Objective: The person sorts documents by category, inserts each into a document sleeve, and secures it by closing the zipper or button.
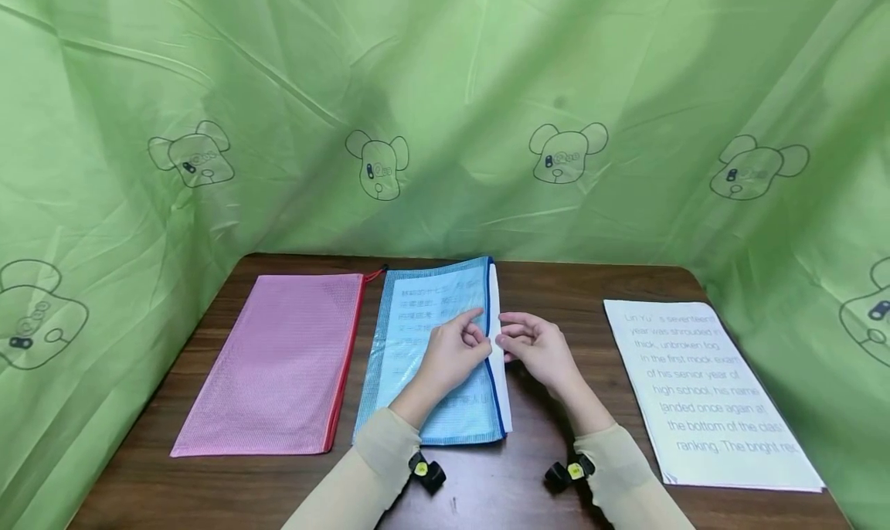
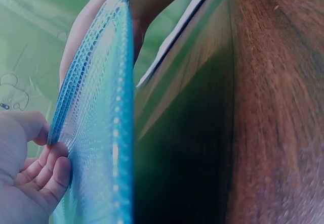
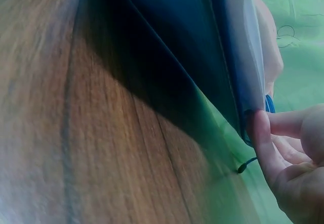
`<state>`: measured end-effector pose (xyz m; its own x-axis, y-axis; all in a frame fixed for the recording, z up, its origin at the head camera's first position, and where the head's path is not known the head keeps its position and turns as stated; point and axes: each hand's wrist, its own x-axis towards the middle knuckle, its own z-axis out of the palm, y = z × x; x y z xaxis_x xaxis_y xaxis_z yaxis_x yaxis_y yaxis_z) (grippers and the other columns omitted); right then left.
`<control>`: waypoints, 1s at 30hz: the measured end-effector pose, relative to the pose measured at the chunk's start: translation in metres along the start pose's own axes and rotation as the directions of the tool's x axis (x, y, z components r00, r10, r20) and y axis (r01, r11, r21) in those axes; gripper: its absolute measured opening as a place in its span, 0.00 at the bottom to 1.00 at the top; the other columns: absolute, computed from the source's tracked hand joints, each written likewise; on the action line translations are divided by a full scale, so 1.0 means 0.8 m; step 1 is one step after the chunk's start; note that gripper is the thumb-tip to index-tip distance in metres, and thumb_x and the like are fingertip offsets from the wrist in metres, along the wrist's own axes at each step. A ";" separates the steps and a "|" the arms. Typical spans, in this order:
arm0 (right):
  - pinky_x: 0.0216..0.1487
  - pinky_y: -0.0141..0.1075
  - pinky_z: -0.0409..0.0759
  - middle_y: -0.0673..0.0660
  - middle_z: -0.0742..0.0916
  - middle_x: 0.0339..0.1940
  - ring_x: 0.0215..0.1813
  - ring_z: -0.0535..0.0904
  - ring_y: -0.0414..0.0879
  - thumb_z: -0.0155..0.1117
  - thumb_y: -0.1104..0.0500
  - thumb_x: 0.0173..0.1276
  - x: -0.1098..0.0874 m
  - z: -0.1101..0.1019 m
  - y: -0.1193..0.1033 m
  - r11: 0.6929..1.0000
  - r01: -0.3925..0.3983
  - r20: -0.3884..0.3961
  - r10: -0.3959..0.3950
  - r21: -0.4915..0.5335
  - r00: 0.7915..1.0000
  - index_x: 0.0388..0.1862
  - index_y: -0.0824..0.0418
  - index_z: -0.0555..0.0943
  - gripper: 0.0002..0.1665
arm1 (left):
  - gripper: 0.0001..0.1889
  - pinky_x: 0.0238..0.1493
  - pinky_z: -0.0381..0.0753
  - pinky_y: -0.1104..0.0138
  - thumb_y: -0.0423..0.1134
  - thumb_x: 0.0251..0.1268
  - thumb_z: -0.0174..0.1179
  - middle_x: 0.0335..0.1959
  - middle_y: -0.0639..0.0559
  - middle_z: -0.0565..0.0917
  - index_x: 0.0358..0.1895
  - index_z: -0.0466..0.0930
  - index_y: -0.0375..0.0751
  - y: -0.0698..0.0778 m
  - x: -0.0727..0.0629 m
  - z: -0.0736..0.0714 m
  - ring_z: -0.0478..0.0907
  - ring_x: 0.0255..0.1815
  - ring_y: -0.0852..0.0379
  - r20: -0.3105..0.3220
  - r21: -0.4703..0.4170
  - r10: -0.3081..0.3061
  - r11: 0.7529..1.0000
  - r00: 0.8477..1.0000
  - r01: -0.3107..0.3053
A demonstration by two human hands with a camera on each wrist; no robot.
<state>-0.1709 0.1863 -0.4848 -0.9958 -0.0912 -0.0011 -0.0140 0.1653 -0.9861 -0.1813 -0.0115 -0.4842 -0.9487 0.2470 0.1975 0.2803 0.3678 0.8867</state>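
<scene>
A blue mesh zipper pouch (image 1: 434,429) stands at the table's middle, its right side lifted toward the hands. White paper sheets (image 1: 494,283) printed with text show through its mesh, and their edge sticks out past the dark blue zipper edge. My left hand (image 1: 453,352) pinches the pouch near that edge; in the left wrist view, thumb and fingers lie on either side of the mesh (image 2: 96,107). From the other side, my right hand (image 1: 538,348) pinches the protruding paper edge. The right wrist view has thumb and fingers at the corner of the paper (image 3: 245,52), beside the blue edge.
To the left lies a pink mesh pouch (image 1: 271,360) with a red zipper. A stack of printed white paper (image 1: 709,399) lies on the right of the brown wooden table (image 1: 542,476). Green cloth (image 1: 445,66) with bear drawings hangs around the back and sides.
</scene>
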 end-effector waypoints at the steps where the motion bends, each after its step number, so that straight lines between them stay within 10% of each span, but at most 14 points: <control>1: 0.39 0.37 0.91 0.69 0.92 0.49 0.38 0.90 0.44 0.72 0.70 0.75 0.000 0.002 0.000 1.000 0.000 0.003 0.000 0.007 1.000 0.68 0.71 0.82 0.24 | 0.30 0.36 0.82 0.72 0.30 0.64 0.70 0.34 0.58 0.86 0.72 0.81 0.33 0.000 0.000 0.000 0.81 0.32 0.65 0.004 0.001 -0.001 1.000 1.000 0.001; 30: 0.35 0.38 0.90 0.67 0.92 0.49 0.38 0.92 0.51 0.68 0.71 0.77 -0.002 0.002 0.004 0.997 -0.004 0.106 0.012 -0.078 0.994 0.67 0.75 0.81 0.22 | 0.30 0.32 0.81 0.69 0.33 0.65 0.69 0.32 0.59 0.87 0.72 0.80 0.33 -0.001 -0.002 0.001 0.81 0.28 0.64 0.058 0.042 -0.051 0.998 0.997 0.049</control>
<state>-0.1692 0.1854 -0.4883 -0.9808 -0.1924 -0.0305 -0.0172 0.2415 -0.9703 -0.1801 -0.0119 -0.4855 -0.9517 0.2795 0.1271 0.2395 0.4168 0.8769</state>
